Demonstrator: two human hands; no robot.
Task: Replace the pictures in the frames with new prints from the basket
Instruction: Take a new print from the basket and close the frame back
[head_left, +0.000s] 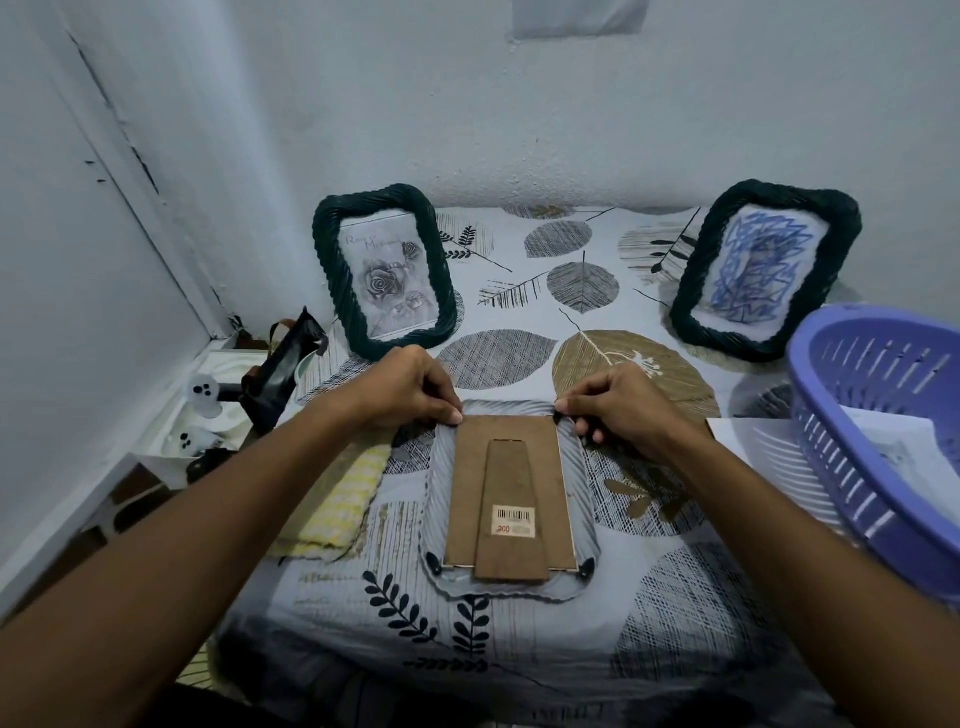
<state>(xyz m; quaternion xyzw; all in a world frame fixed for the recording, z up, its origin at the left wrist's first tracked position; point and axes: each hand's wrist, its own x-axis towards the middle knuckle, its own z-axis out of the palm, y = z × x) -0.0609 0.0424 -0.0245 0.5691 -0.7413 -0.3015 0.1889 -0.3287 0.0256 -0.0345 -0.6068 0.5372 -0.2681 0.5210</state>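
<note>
Table (519, 649), leaf-print cloth, pushed into a wall corner. Basket (878, 415) at the right edge, lilac plastic, prints (904, 441) inside; one sheet (748, 441) lies flat just beside it on the cloth.

Two dark frames stand at the far edge: left frame (384, 270) near the far-left corner, holding a grey rose picture; right frame (763, 270) near the far-right corner, holding a blue scribble sheet. Can't tell which of these is old or new.

Third frame (506, 499), pale, lies face down in the middle of the table, brown backing board (511, 467) up with stand and barcode sticker. Yellow cloth (332, 499) just left of it.

Left hand (410, 389) and right hand (623, 402) are at the frame's far corners, fingers curled, thumb and fingertips pinching at the tabs or board edge there; can't tell which. Near-corner tabs look turned inward over the board.

Judgement: mid-task. Either opening this back or closing it up; unclear. At least this frame isn't finished, and prints remain in the basket.
</note>
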